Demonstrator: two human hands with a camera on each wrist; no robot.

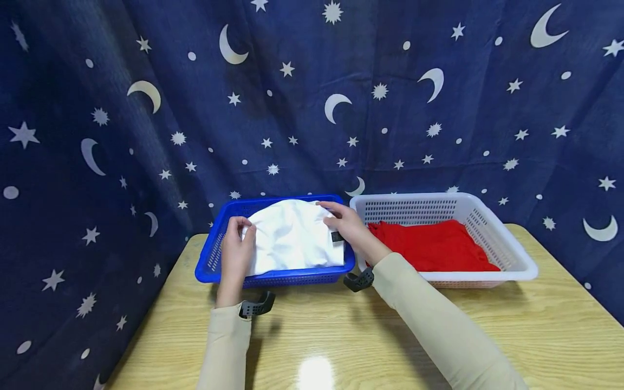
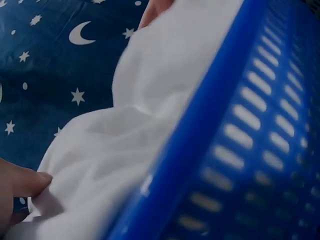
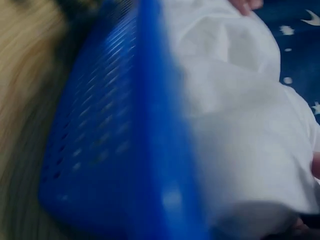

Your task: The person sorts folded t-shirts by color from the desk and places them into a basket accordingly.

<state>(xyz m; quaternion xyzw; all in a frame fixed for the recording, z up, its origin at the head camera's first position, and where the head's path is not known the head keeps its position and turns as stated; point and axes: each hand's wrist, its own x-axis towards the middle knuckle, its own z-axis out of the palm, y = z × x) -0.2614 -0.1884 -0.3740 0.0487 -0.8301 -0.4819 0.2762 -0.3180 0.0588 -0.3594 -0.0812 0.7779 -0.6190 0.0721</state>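
Note:
A folded white cloth (image 1: 292, 235) lies in the blue basket (image 1: 297, 278), its top bulging up toward the far rim. My left hand (image 1: 236, 253) pinches the cloth's left edge between thumb and fingers; in the left wrist view the thumb (image 2: 35, 183) presses into the fabric. At the right edge, my right hand (image 1: 348, 223) grips the cloth near a small black label (image 1: 337, 236). Only bits of that hand show in the right wrist view, and the near basket wall (image 3: 100, 135) is blurred there.
To the right, against the blue basket, stands a white basket (image 1: 512, 246) with a folded red cloth (image 1: 434, 246) in it. Both rest on a wooden table (image 1: 312, 325). Behind and to the left hangs a dark blue curtain (image 1: 302, 141) with moons and stars.

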